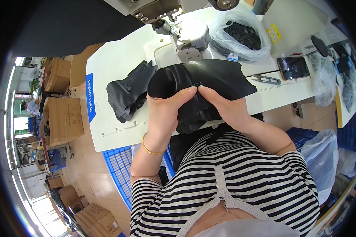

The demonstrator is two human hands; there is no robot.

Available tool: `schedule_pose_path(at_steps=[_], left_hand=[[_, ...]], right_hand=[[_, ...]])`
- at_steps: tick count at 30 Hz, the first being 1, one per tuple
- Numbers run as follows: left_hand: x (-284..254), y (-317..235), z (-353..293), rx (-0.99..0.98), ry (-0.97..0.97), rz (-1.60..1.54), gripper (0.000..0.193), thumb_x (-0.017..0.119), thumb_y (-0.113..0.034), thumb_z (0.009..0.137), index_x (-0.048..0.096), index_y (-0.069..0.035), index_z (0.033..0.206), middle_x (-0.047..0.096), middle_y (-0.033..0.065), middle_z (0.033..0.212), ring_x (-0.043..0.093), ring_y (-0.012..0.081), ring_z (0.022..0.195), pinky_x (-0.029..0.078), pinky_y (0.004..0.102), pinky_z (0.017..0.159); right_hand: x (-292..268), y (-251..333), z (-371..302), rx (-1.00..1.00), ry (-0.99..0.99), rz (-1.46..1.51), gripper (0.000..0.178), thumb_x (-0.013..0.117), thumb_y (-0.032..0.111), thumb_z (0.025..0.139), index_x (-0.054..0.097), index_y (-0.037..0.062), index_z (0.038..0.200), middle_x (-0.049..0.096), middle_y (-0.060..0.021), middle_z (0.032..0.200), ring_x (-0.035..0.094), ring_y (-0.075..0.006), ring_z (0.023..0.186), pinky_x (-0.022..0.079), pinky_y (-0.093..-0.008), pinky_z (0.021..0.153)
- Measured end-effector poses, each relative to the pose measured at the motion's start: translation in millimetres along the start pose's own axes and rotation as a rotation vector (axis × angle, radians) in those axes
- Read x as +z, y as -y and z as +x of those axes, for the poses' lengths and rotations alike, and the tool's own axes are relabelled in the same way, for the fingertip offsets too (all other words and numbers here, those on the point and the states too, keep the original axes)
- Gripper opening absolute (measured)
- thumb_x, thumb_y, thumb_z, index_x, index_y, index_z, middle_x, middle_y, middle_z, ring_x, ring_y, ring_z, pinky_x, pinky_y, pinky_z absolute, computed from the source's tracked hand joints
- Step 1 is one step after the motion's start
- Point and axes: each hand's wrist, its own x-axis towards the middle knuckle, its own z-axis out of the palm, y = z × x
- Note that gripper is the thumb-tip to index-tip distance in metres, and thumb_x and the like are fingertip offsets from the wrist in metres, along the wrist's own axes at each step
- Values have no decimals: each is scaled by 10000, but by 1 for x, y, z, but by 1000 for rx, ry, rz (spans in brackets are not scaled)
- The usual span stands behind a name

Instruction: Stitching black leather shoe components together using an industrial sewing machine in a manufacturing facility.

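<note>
Both my hands hold a large black leather piece [213, 77] above the near edge of the white sewing table [118, 67]. My left hand [168, 108] pinches its folded edge with the thumb on top. My right hand [221, 104] grips the same edge just beside it, thumbs almost touching. More black pieces hang below my hands. A stack of black cut leather pieces [128, 93] lies on the table to the left of my hands. The sewing machine head [190, 33] stands just behind the held piece.
A clear plastic bag of black pieces [241, 35] sits behind on the right, with thread snips [267, 80] and a phone [292, 67] nearby. A blue crate [116, 168] stands below the table. Cardboard boxes [63, 118] stand on the floor at left.
</note>
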Motion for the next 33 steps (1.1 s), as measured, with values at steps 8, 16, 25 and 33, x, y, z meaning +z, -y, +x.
schedule_pose_path(at_steps=[8, 16, 25, 33], left_hand=[[1, 0, 0, 36, 5, 2, 243, 665, 99, 744, 629, 27, 973, 668, 72, 880, 639, 119, 758, 533, 244, 702], [7, -7, -3, -44, -70, -190, 257, 654, 105, 749, 620, 29, 992, 664, 81, 911, 645, 132, 786, 537, 257, 716], [0, -1, -1, -4, 0, -7, 254, 664, 115, 732, 630, 42, 974, 673, 93, 888, 654, 141, 768, 547, 263, 707], [0, -11, 1, 18, -18, -16, 272, 661, 132, 713, 640, 43, 969, 678, 101, 889, 659, 154, 770, 552, 270, 710]], right_hand=[[2, 1, -2, 48, -34, 47, 155, 623, 31, 861, 609, -10, 1011, 630, -17, 885, 565, -64, 752, 475, -212, 651], [-1, 0, -2, 52, 13, 56, 128, 618, 30, 864, 618, -9, 985, 632, -11, 862, 564, -60, 737, 471, -208, 642], [2, 1, -5, 44, -12, 76, 142, 621, 16, 856, 615, -15, 995, 632, -21, 899, 574, -76, 787, 481, -221, 699], [3, 2, 5, -91, -11, -17, 145, 623, 41, 863, 615, -10, 998, 633, -20, 901, 577, -79, 782, 479, -217, 684]])
